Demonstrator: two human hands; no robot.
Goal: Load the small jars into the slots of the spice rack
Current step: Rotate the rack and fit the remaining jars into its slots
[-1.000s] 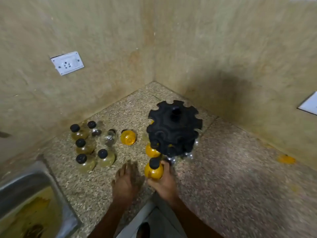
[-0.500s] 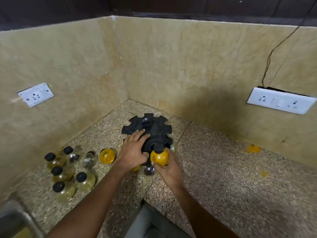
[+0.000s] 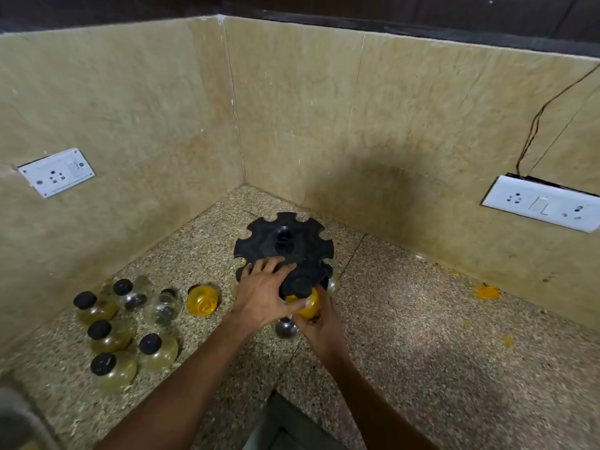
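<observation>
A black round spice rack with notched slots stands in the counter corner. My right hand is closed around a yellow jar with a black cap, held at the rack's near edge with its neck at a slot. My left hand rests flat on the rack's near left rim, fingers spread over it. Left of the rack lie several loose jars: a yellow one on its side, clear ones, and pale yellowish ones with black caps.
Speckled stone counter meets tiled walls on two sides. Wall sockets sit at the left and right. A round clear jar hangs low under the rack. A sink edge shows at the bottom left. Yellow stain near the right wall.
My left hand rose from the counter onto the rack's rim. My right hand lifted the yellow jar from the counter up to the rack's near slot. The view tilted upward.
</observation>
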